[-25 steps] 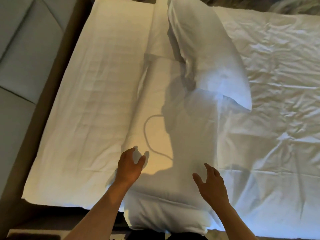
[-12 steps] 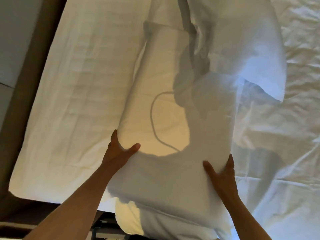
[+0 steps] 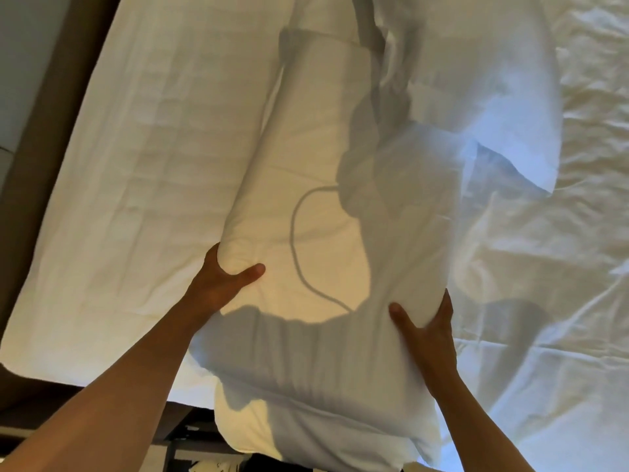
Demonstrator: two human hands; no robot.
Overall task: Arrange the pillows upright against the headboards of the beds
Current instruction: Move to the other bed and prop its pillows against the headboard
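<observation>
A long white pillow (image 3: 316, 185) lies lengthwise across the bed, its near end overhanging the bed's edge. My left hand (image 3: 221, 284) grips its left side, thumb pressed on top. My right hand (image 3: 425, 332) clamps its right side, thumb on top and fingers wrapped around the edge. A second white pillow (image 3: 483, 86) lies crumpled over the far right part of the first one. Another flat white pillow (image 3: 143, 172) lies to the left, next to the brown headboard (image 3: 44, 141).
The rumpled white sheet (image 3: 561, 267) covers the bed to the right. A grey padded wall panel (image 3: 27, 46) stands behind the headboard at the far left. Dark floor and a dark frame (image 3: 183, 434) show below the bed's near edge.
Both hands went from hovering open over the pillow to gripping its sides. The view has moved closer to the bed.
</observation>
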